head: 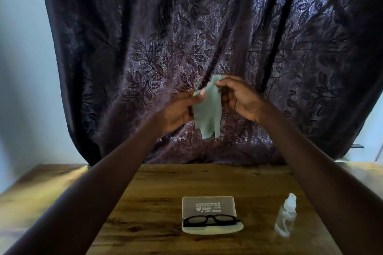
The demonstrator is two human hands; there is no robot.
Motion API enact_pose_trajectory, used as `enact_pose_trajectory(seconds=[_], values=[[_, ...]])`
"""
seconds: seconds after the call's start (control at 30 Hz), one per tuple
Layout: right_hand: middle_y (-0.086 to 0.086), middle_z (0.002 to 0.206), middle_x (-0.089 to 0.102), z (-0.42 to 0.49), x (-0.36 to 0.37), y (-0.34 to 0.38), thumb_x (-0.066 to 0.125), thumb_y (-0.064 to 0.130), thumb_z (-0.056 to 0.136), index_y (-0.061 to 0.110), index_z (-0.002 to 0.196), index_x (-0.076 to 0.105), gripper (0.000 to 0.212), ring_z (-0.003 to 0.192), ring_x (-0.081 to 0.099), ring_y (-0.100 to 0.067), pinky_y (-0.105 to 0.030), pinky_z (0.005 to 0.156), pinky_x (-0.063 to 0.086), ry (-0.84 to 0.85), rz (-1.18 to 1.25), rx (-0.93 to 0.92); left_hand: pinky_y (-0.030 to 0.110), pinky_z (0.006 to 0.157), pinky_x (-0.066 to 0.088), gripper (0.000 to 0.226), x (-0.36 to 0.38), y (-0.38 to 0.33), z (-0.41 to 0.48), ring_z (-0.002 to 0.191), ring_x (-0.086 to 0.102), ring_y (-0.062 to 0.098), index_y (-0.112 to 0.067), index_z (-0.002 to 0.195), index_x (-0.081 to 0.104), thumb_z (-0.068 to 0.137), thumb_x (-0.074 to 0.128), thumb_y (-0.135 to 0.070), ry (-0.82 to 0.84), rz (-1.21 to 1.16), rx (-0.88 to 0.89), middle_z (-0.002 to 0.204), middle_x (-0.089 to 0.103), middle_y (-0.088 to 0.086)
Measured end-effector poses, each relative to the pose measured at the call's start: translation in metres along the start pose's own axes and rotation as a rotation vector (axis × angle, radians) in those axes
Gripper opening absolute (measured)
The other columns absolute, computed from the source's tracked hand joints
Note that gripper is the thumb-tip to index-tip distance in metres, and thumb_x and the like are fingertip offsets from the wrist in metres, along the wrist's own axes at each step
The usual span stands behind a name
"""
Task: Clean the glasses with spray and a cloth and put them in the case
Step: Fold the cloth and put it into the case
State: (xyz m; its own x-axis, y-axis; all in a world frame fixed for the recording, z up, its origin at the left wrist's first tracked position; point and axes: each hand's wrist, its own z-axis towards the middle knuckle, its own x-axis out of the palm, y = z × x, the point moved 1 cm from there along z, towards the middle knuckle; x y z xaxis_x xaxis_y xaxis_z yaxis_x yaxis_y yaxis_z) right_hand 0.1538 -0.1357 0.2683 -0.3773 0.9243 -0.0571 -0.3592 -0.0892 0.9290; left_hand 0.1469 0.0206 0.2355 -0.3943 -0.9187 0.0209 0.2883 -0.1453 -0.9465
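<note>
Raised high above the table, my left hand (pixel 179 109) and my right hand (pixel 240 97) both pinch a grey-green cloth (pixel 208 109) by its upper edge, and the cloth hangs down between them. Below, black-framed glasses (pixel 210 220) lie folded in the open translucent case (pixel 211 232), whose lid stands back with printed text on it. A small clear spray bottle (pixel 287 216) with a white cap stands upright to the right of the case.
The wooden table (pixel 155 203) stretches under my forearms. A dark purple leaf-patterned curtain (pixel 186 37) hangs behind its far edge, with pale wall on either side.
</note>
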Motion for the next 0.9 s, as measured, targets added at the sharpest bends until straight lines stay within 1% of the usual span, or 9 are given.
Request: enact_pose_trajectory(seconds=[0.07,0.2,0.33,0.53,0.6,0.67,0.77,0.83,0.9], values=[[0.009,0.049,0.063,-0.001,0.002,0.001,0.039,0.003,0.093,0.014,0.078,0.056,0.025,0.045,0.059,-0.002,-0.013,0.043,0.047,0.007,-0.019,-0.001,0.028,0.077,0.056,0.023,0.006,0.007,-0.001,0.083,0.067,0.013,-0.01,0.095,0.061,0.072,0.062,-0.01,0.059,-0.009,0.014,0.085,0.072,-0.003],[0.01,0.047,0.061,-0.002,-0.002,0.002,0.04,0.003,0.092,0.014,0.076,0.055,0.025,0.044,0.057,-0.002,-0.012,0.042,0.045,-0.028,-0.051,0.005,0.028,0.074,0.058,0.027,0.006,0.007,0.003,0.081,0.067,0.012,-0.009,0.094,0.062,0.073,0.062,0.009,-0.034,0.06,0.027,0.084,0.072,-0.004],[0.01,0.047,0.061,-0.002,-0.006,0.0,0.039,0.003,0.092,0.015,0.077,0.055,0.025,0.044,0.057,-0.003,-0.013,0.042,0.044,-0.055,-0.009,-0.007,0.023,0.064,0.058,0.027,0.006,0.004,0.003,0.072,0.068,0.005,-0.012,0.091,0.061,0.075,0.061,0.01,-0.044,0.115,0.034,0.073,0.073,-0.01],[0.012,0.049,0.062,0.0,-0.004,-0.003,0.04,0.004,0.092,0.017,0.078,0.055,0.024,0.045,0.057,-0.002,-0.013,0.045,0.044,-0.1,0.057,-0.045,0.026,0.062,0.059,0.024,0.005,0.005,0.001,0.07,0.069,0.007,-0.011,0.087,0.059,0.074,0.062,0.009,-0.069,0.154,0.02,0.075,0.072,-0.006],[0.008,0.058,0.064,-0.001,-0.003,-0.003,0.044,0.004,0.092,0.016,0.081,0.056,0.021,0.051,0.061,-0.004,-0.016,0.048,0.049,-0.086,0.102,-0.055,0.026,0.061,0.059,0.023,0.004,0.005,0.001,0.069,0.068,0.008,-0.01,0.086,0.061,0.074,0.062,0.009,-0.105,0.143,0.029,0.072,0.072,-0.007],[0.002,0.076,0.066,-0.003,-0.004,-0.005,0.054,-0.004,0.085,0.014,0.091,0.055,0.019,0.067,0.066,-0.009,-0.019,0.056,0.054,-0.01,0.072,-0.072,0.03,0.067,0.058,0.021,0.003,0.002,0.001,0.073,0.068,0.013,-0.007,0.089,0.062,0.074,0.063,0.008,-0.145,0.149,0.035,0.077,0.071,-0.003],[-0.003,0.092,0.061,-0.009,-0.003,-0.009,0.063,-0.023,0.069,0.015,0.107,0.046,0.056,0.079,0.065,-0.004,-0.017,0.065,0.055,0.035,-0.204,-0.217,0.032,0.075,0.053,0.028,0.004,-0.006,0.0,0.076,0.062,0.017,0.005,0.101,0.059,0.074,0.064,0.007,-0.212,0.267,0.088,0.085,0.065,0.007],[0.0,0.09,0.061,-0.01,0.001,-0.006,0.059,-0.028,0.067,0.012,0.109,0.043,0.06,0.075,0.065,0.002,-0.014,0.063,0.053,0.04,-0.317,-0.356,0.022,0.066,0.052,0.035,0.007,-0.013,-0.001,0.069,0.059,0.011,0.01,0.107,0.057,0.072,0.064,0.011,-0.252,0.381,0.208,0.086,0.065,0.012],[0.007,0.089,0.067,-0.013,0.007,-0.004,0.062,-0.021,0.068,0.011,0.107,0.045,0.054,0.077,0.066,-0.002,-0.017,0.064,0.054,0.063,-0.358,-0.485,0.012,0.058,0.05,0.037,0.009,-0.019,-0.002,0.07,0.059,0.016,0.012,0.109,0.056,0.072,0.061,0.017,-0.284,0.477,0.339,0.099,0.064,0.021]])
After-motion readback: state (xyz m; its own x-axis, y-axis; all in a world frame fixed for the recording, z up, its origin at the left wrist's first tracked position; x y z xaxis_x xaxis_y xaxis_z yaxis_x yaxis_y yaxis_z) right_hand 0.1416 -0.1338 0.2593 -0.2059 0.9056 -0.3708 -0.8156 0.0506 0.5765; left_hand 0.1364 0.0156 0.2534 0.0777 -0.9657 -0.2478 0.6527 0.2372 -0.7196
